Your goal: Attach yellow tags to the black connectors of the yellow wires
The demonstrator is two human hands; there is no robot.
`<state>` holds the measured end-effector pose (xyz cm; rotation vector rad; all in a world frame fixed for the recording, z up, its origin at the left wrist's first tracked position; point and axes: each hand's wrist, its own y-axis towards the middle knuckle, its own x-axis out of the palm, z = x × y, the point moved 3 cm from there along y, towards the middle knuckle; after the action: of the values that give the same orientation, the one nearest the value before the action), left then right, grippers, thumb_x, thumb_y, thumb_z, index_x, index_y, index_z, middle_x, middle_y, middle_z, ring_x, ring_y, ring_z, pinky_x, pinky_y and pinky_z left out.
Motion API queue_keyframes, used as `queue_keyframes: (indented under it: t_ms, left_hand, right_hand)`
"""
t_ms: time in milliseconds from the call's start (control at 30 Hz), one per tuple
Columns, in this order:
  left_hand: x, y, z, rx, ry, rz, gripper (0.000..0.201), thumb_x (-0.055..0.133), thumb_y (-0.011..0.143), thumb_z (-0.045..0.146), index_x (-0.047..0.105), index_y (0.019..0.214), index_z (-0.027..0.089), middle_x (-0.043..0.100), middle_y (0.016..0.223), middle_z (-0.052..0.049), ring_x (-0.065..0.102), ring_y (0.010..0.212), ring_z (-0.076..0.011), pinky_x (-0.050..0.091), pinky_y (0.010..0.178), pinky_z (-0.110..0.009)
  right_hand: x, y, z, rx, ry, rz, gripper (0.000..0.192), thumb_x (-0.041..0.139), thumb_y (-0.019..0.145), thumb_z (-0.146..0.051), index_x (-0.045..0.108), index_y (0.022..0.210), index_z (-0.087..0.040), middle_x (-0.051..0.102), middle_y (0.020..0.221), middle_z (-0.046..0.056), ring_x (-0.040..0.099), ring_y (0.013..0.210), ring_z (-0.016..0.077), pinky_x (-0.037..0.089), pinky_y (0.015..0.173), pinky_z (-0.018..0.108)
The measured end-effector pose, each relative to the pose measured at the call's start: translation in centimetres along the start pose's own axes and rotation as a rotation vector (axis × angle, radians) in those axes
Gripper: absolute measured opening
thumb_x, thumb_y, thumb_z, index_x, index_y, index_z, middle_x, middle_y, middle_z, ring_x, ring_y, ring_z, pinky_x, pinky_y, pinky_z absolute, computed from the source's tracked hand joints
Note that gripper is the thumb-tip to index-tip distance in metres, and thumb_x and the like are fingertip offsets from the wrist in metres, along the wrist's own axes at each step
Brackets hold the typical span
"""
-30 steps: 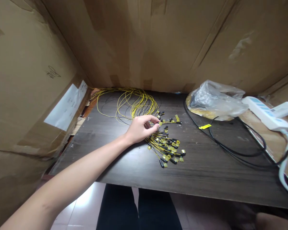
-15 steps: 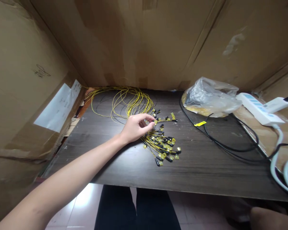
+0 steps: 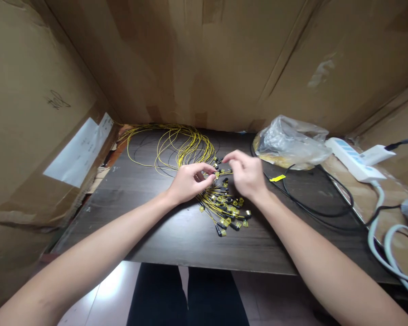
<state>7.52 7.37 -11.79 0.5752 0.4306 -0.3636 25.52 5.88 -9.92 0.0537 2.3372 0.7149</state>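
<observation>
A bundle of thin yellow cables (image 3: 187,147) loops across the back of a dark wooden table (image 3: 177,235). Their black connectors with yellow caps (image 3: 229,210) fan out toward me. My left hand (image 3: 189,181) rests on the bundle, its thumb and fingers pinched on the cable ends. My right hand (image 3: 246,174) sits just right of it, fingertips closed on a small connector near the top of the fan. The two hands nearly touch.
Cardboard walls (image 3: 204,63) enclose the table on three sides. A clear plastic bag (image 3: 290,140) lies at the back right, beside a black cable (image 3: 313,206) with a yellow tag (image 3: 277,178). A white power strip (image 3: 355,159) and white cords (image 3: 391,253) lie at far right.
My right hand has come into view from the lower right and reached the connectors beside my left hand. The left hand has stayed on the bundle. The camera shifted slightly.
</observation>
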Motion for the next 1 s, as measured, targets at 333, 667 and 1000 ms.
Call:
queue_keyframes:
  t_ms: [333, 667, 1000]
  left_hand:
    - [-0.3, 0.1, 0.3, 0.075, 0.028, 0.093, 0.01, 0.07, 0.085, 0.019, 0.075, 0.093, 0.015, 0.076, 0.085, -0.003, 0.064, 0.059, -0.0083, 0.054, 0.059, -0.019]
    - [-0.6, -0.1, 0.4, 0.071, 0.044, 0.121, 0.011, 0.07, 0.087, 0.022, 0.076, 0.094, 0.015, 0.077, 0.085, -0.004, 0.063, 0.058, -0.0081, 0.053, 0.057, -0.019]
    - [-0.6, 0.1, 0.4, 0.052, 0.053, 0.099, 0.011, 0.069, 0.086, 0.022, 0.075, 0.092, 0.015, 0.076, 0.082, -0.003, 0.061, 0.055, -0.0077, 0.051, 0.054, -0.018]
  right_hand:
    - [1.9, -0.6, -0.8, -0.039, 0.129, -0.047, 0.017, 0.051, 0.092, -0.027, 0.058, 0.078, -0.019, 0.058, 0.066, 0.0, 0.048, 0.055, 0.0137, 0.036, 0.056, 0.027]
    - [2.2, -0.8, -0.7, 0.018, 0.161, -0.127, 0.036, 0.041, 0.1, -0.036, 0.049, 0.069, -0.02, 0.046, 0.058, -0.002, 0.042, 0.053, 0.0128, 0.032, 0.056, 0.027]
    - [2.1, -0.8, -0.6, 0.026, 0.215, -0.122, 0.019, 0.048, 0.096, -0.033, 0.052, 0.083, -0.02, 0.053, 0.069, 0.0, 0.046, 0.06, 0.015, 0.035, 0.06, 0.028]
